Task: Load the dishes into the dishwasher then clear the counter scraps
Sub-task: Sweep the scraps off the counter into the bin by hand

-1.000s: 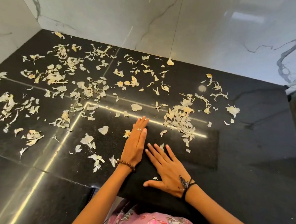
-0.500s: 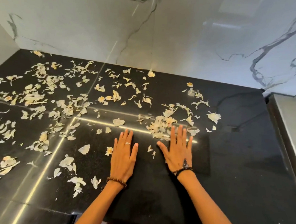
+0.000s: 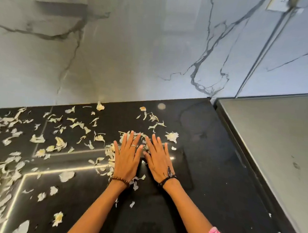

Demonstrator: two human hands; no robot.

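Head view: flat left hand [image 3: 126, 159], right hand [image 3: 158, 160] press scraps [image 3: 130, 135], fingers toward wall [image 3: 135, 61].

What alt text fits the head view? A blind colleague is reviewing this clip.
Two hands, left hand and right hand, lie flat, fingers straight, side by side on a black counter amid pale peel scraps, which lie mostly to the left. A marble wall rises behind; a grey metal surface adjoins on the right.

The hands [image 3: 141, 157] are covering some scraps [image 3: 109, 149]; the left edge is cutting off the blurring worktop [image 3: 210, 155].
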